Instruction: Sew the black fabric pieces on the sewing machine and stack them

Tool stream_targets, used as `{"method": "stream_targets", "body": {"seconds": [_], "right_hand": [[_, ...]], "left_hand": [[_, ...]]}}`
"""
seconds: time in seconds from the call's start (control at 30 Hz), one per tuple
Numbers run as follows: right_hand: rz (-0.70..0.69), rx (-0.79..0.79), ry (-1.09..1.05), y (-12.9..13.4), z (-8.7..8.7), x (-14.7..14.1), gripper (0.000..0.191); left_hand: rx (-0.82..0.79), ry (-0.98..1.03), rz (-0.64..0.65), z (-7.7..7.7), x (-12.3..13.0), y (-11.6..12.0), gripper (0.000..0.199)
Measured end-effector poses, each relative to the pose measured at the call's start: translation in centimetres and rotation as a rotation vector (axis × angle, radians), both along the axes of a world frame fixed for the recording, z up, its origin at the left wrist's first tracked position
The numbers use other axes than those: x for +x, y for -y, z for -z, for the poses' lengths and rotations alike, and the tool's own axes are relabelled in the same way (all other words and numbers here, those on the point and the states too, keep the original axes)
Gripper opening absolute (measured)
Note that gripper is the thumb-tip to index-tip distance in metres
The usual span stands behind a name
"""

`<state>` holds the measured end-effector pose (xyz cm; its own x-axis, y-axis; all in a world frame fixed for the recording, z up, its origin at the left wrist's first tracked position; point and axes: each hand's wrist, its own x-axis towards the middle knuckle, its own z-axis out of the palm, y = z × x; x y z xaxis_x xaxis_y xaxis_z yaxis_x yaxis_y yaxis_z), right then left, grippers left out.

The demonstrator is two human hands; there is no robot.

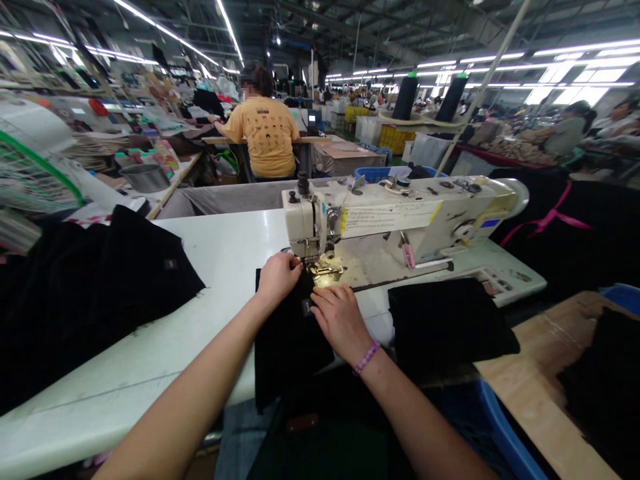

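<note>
The left hand (279, 279), fingers curled, seems to pinch the black fabric (285, 340) just beside the sewing machine's presser foot (315, 267); the right hand (340, 322) lies open, pressing flat on it, over the white worktop (220, 253).

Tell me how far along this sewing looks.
Done, it seems: the black fabric pile left of the machine, which shows a small label. In hand: a black piece at the sewing machine, under the left hand and right hand. Left, possibly: the black stack on the right, though the view cannot show whether it is sewn.
</note>
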<state>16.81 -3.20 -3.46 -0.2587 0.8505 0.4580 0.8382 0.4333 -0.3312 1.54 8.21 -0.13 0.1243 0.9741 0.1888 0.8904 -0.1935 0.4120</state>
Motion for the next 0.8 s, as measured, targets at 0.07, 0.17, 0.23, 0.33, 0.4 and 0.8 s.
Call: {"method": "stream_targets", "body": {"seconds": [0.07,0.17,0.23,0.33,0.4,0.8], "right_hand": [[-0.004,-0.01,0.002,0.0,-0.1,0.2,0.022],[-0.009,-0.026,-0.034,0.6,-0.1,0.7,0.023],[-0.025,0.018,-0.118,1.7,-0.2,0.8,0.026],[-0.122,0.105,-0.267,4.2,-0.7,0.6,0.034],[-0.235,0.11,-0.302,6.1,-1.2,0.3,0.04],[-0.502,0.192,-0.106,8.3,-0.4,-3.9,0.019]], "left_hand": [[0.028,0.023,0.008,-0.7,-0.3,1.4,0.019],[0.061,0.075,0.023,-1.7,-1.5,5.3,0.029],[0.132,0.175,0.018,-1.7,-2.7,8.9,0.027],[0.328,0.425,-0.035,-0.5,-4.8,15.0,0.013],[0.381,0.521,-0.045,1.0,-5.9,19.0,0.004],[-0.04,0.406,-0.204,5.0,-5.2,25.4,0.011]]}}
